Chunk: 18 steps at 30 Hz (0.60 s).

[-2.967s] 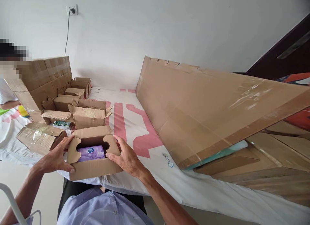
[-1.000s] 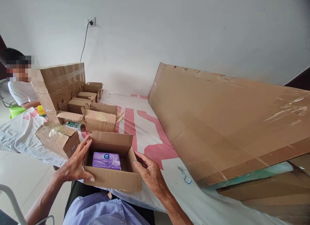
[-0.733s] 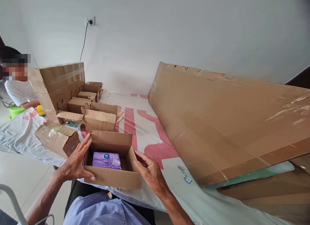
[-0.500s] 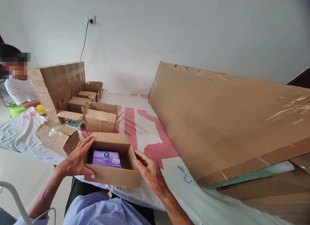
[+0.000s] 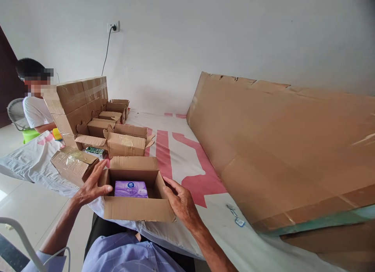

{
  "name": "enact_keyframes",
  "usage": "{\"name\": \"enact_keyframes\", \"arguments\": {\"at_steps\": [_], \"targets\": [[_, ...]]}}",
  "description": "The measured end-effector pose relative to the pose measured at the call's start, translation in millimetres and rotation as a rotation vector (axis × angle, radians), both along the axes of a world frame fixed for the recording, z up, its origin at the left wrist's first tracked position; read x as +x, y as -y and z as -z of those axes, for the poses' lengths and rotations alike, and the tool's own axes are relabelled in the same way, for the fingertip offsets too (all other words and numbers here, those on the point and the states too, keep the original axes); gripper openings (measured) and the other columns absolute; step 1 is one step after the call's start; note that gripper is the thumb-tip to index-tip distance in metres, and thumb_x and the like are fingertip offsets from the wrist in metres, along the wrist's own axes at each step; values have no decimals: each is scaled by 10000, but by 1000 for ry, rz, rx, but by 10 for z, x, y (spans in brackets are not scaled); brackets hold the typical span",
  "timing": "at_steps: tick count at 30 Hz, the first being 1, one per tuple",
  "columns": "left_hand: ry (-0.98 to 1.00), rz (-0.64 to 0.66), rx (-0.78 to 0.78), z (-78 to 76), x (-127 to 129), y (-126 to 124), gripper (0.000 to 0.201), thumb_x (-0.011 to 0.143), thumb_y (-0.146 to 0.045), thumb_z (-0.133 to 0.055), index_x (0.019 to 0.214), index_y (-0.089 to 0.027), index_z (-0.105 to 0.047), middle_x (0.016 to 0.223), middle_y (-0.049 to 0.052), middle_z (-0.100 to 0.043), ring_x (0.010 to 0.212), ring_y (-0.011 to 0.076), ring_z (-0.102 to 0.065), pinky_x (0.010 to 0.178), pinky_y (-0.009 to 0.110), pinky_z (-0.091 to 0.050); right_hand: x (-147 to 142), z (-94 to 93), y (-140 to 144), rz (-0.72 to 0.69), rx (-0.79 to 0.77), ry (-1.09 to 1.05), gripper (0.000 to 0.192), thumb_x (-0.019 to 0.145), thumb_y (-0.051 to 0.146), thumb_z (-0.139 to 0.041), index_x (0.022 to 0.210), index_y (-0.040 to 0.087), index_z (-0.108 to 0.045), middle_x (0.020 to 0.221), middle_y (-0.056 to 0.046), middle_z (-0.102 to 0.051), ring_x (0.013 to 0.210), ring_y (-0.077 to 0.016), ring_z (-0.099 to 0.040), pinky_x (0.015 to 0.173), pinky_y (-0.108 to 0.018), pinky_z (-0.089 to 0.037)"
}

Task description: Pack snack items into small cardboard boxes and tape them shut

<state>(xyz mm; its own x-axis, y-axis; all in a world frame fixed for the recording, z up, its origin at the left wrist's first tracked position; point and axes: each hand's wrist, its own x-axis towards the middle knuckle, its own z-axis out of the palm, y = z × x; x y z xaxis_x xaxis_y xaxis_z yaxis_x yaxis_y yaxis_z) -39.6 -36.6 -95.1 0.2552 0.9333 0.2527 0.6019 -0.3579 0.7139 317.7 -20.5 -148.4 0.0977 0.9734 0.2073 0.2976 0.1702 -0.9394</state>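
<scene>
An open cardboard box [image 5: 139, 209] sits at the near edge of the cloth-covered surface, its flaps raised. Inside lies a purple tissue pack [image 5: 131, 189] with a round blue logo, leaving space to its right. My left hand [image 5: 91, 188] is at the box's left side, fingers stretched and spread, thumb close to the left flap; whether it touches is unclear. My right hand [image 5: 182, 202] holds the right side of the box, with the thumb at the flap's edge and fingers along the outside. A taped carton [image 5: 73, 164] lies just beyond my left hand.
More open boxes [image 5: 126, 144] stand in a line toward the wall, beside stacked closed cartons [image 5: 73, 98]. A small green box [image 5: 95, 152] lies among them. A large cardboard panel [image 5: 263, 147] leans on the right. Another person [image 5: 36, 108] sits at far left.
My left hand has loosened from the box's left side, its thumb lifting off the front. The near flap now hides more of the tissue pack's lower edge. The whole view has shifted slightly.
</scene>
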Motion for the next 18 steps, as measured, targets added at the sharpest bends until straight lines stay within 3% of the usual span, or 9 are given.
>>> {"name": "enact_keyframes", "arguments": {"at_steps": [4,9,13,18], "targets": [[15,-260,20,54,-97,-35,973,975,-805,-553,1713,-196,-371,1806,199,-299,1705,379,-222,1388,596,-185,-25,31,0,6,16,-15,530,872,518,-627,1236,200,-845,1314,-143,-822,1266,-364,-759,1062,-499,-637],[-77,-342,49,-128,-109,73,846,941,-743,-662,1600,-226,-546,1690,195,-480,1591,410,-449,1303,621,-382,-34,40,-5,5,24,-7,511,895,517,-630,1247,214,-842,1320,-138,-820,1259,-360,-760,1069,-504,-631],[-151,-172,131,-311,-36,223,723,1001,-672,-646,1604,-280,-572,1691,167,-516,1571,399,-480,1299,637,-379,-86,35,-19,-30,11,-6,526,916,529,-613,1274,209,-828,1342,-141,-811,1283,-352,-753,1061,-482,-641],[-266,50,39,-284,-40,248,1030,851,-775,-785,1708,-326,-433,1797,177,-361,1645,445,-349,1309,713,-306,-137,16,-15,-55,-9,-29,573,901,563,-608,1286,194,-818,1341,-158,-808,1274,-372,-758,1009,-487,-664]]}}
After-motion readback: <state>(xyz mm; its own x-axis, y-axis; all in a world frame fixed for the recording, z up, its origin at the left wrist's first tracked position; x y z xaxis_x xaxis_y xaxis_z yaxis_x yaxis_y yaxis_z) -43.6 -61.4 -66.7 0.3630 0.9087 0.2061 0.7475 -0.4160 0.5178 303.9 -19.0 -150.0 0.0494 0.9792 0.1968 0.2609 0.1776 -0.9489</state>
